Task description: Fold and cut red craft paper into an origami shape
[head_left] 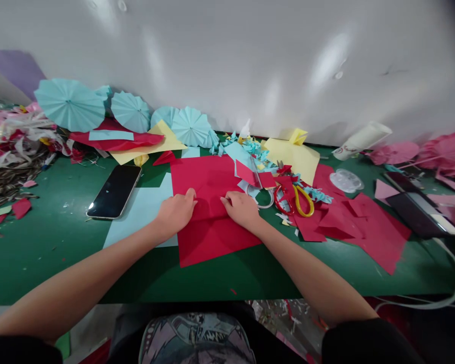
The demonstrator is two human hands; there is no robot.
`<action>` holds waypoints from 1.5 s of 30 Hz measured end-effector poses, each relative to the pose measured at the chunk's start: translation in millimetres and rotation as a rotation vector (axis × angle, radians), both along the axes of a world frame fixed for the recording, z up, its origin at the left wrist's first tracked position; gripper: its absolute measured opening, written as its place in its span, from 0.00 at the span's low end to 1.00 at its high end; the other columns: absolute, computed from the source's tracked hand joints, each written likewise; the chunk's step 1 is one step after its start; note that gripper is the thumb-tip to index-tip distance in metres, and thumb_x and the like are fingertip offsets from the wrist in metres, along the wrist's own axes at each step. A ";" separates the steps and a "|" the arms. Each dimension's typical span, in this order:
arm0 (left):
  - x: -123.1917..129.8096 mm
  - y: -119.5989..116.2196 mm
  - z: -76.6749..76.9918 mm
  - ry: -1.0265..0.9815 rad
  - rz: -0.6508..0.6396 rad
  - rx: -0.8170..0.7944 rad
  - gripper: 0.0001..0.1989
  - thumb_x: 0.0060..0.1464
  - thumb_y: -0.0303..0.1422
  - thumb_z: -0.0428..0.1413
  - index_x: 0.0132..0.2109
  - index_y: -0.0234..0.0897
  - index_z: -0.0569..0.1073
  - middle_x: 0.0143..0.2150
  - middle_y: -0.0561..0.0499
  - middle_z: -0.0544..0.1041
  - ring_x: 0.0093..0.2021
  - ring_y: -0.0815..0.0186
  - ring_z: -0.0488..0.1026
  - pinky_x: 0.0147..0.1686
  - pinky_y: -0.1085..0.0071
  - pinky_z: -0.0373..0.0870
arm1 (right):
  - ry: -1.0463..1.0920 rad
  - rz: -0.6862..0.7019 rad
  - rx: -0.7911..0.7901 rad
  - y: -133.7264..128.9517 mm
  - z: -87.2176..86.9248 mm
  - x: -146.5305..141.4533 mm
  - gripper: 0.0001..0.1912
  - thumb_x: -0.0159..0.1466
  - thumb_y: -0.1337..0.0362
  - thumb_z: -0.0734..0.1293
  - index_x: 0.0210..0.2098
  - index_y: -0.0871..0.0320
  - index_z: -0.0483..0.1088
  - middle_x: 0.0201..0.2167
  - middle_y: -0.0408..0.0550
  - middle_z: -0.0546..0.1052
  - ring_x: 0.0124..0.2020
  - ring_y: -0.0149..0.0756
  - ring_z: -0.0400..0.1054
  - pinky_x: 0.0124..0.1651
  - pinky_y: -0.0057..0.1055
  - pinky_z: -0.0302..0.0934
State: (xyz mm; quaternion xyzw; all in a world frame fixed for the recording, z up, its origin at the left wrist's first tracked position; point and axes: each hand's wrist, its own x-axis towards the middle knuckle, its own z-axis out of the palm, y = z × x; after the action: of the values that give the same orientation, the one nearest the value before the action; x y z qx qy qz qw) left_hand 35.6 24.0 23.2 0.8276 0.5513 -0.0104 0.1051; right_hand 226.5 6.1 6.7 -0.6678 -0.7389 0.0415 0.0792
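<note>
Red paper sheet (202, 240) lies at the middle of the table, partly over a light-blue sheet (140, 212), its long axis apparently running from the person toward the wall, its near edge slanting. Left hand (177, 212) and right hand (242, 208), fingers curled, pinch a ridge that crosses it sideways. Scuffed green, the table (60, 242) meets a glossy grey wall (231, 65), where pleated light-blue paper rosettes (71, 105) lean. The sheet looks matte, plain and straight-edged, slightly buckled between the hands.

The red sheet (211, 205) is matt paper, the phone (114, 192) glossy, the tabletop (60, 222) smooth.
</note>
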 end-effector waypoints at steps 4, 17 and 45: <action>2.4 3.9 0.2 0.010 -0.006 0.022 0.11 0.60 0.32 0.42 0.44 0.33 0.66 0.31 0.40 0.75 0.33 0.51 0.75 0.28 0.63 0.66 | -0.051 0.012 -0.052 3.9 4.4 -0.8 0.12 0.65 0.61 0.57 0.35 0.58 0.69 0.32 0.52 0.77 0.34 0.41 0.71 0.28 0.31 0.53; 26.3 45.6 4.4 -0.121 -0.010 -0.013 0.18 0.54 0.43 0.53 0.40 0.29 0.69 0.36 0.39 0.75 0.41 0.52 0.73 0.33 0.66 0.66 | -0.136 0.088 -0.165 15.9 17.9 -1.5 0.14 0.64 0.62 0.56 0.40 0.58 0.71 0.36 0.54 0.78 0.39 0.44 0.71 0.33 0.31 0.56; 10.6 2.3 102.1 -0.711 -0.173 0.050 0.11 0.52 0.31 0.52 0.23 0.35 0.71 0.18 0.56 0.68 0.21 0.71 0.63 0.20 0.75 0.54 | 0.548 0.303 0.262 -17.1 127.4 -10.7 0.03 0.59 0.67 0.65 0.28 0.59 0.68 0.25 0.42 0.74 0.27 0.29 0.67 0.31 0.25 0.58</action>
State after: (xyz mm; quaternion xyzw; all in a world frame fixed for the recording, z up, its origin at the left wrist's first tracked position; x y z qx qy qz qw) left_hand 46.2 26.3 125.3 0.8255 0.4082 0.2824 0.2687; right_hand 215.9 -11.0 134.2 -0.4986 -0.7802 0.1355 0.3527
